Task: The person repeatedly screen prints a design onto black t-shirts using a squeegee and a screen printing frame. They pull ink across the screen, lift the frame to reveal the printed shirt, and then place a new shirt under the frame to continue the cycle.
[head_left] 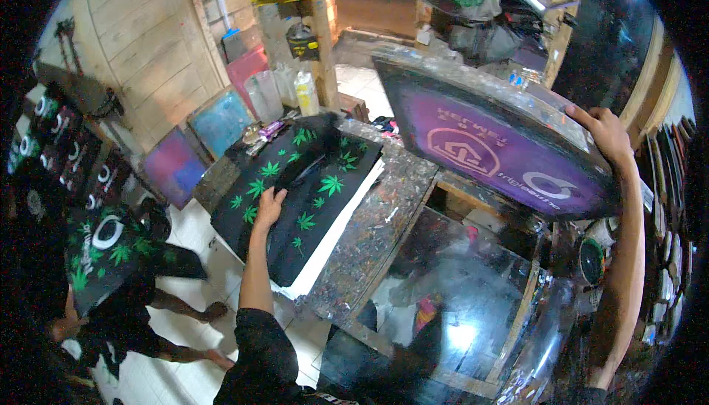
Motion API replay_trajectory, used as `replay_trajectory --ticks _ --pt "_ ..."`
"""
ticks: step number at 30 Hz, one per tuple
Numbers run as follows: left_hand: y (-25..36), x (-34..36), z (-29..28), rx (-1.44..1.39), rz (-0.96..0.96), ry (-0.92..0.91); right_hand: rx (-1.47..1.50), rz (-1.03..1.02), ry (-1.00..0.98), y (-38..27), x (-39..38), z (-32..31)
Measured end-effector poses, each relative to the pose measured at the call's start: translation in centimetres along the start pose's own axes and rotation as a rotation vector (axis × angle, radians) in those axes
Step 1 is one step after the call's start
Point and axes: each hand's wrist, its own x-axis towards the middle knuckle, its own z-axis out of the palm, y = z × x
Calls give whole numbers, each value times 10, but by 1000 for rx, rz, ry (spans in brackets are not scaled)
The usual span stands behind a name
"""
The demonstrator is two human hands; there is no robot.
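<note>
A black cloth with green leaf prints (257, 187) lies over a white-edged board (325, 254) on the bench, folded or rumpled along its middle. My left hand (270, 207) is on this cloth, thumb and fingers drawn together at the fold. To the right, a screen printing frame (465, 158) with purple mesh and pale lettering and logos is tilted up from the bench. My right hand (607, 135) grips the top edge of the frame near its right corner, arm stretched out. Under the raised frame, a glass-like panel (458, 294) reflects a bright light.
At left, another person holds a black printed cloth (111, 239); more printed cloths (66, 146) hang behind. The paint-spattered bench (388, 209) carries bottles (305, 93) at its far end. Coloured screens (221, 124) lean by the door. Several frames (672, 242) stack along the right.
</note>
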Motion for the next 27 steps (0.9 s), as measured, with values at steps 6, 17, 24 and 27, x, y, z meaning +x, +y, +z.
replay_trajectory --ticks 6,17,24,27 --pt "4 -28 21 84 21 14 48 32 -64 -6 -3 -2" --pt "71 -62 104 1092 643 5 -47 37 -88 -8 -4 -7" --pt "77 -42 155 1386 650 288 27 -17 -123 -15 -10 -14" --pt "94 -17 138 946 599 12 33 9 -130 -13 -12 -13"
